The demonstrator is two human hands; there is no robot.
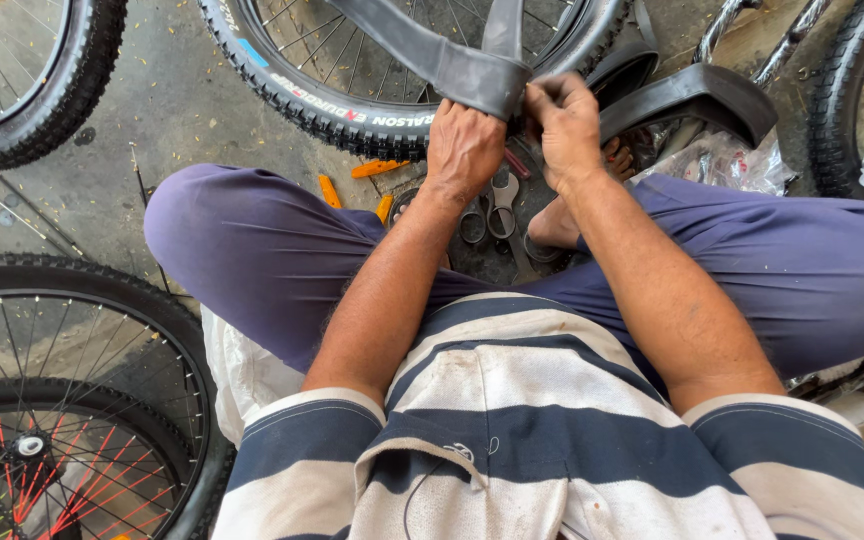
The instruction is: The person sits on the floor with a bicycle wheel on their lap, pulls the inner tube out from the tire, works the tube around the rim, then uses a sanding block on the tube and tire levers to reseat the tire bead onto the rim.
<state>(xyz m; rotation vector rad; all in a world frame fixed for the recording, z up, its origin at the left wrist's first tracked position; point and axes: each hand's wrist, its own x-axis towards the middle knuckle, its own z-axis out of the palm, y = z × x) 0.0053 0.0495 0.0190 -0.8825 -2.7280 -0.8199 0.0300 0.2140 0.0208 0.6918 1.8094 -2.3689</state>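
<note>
**Seated repair on a workshop floor: both hands on a black inner tube**

- Striped shirt (512, 420), navy and off-white, soiled; nearest the camera. The person sits low, knees spread.
- Purple trousers (252, 250), one leg out to each side, leaving a working gap between the knees.
- Spoked wheels (62, 400), stacked at lower left beside the left knee; one has red spokes.
- Metal spanners (497, 205), lying on the concrete floor (172, 100) between the legs, just below the hands.
- Orange tyre levers (377, 168), scattered on the floor near the left knee, close under the tyre.
- Left hand (464, 148), closed over a fold of the inner tube (452, 65), knuckles up, apparently pinning it flat.
- Right hand (564, 120), fingers curled and pinching the same fold from the other side, touching the left hand. The two-sided grip seems meant to keep the limp rubber taut at one spot.
- The inner tube, black, deflated and flat, is held in the air above the floor, over the gap between the knees. Its long axis runs from upper left through the hands, then loops off right as a wide band (692, 95).
- Knobbly tyre on a wheel (332, 100), just beyond the hands.
- Clear plastic bag (722, 160), crumpled, beside the right knee.
- Further tyres at the far left (62, 90) and far right (837, 90) edges.
</note>
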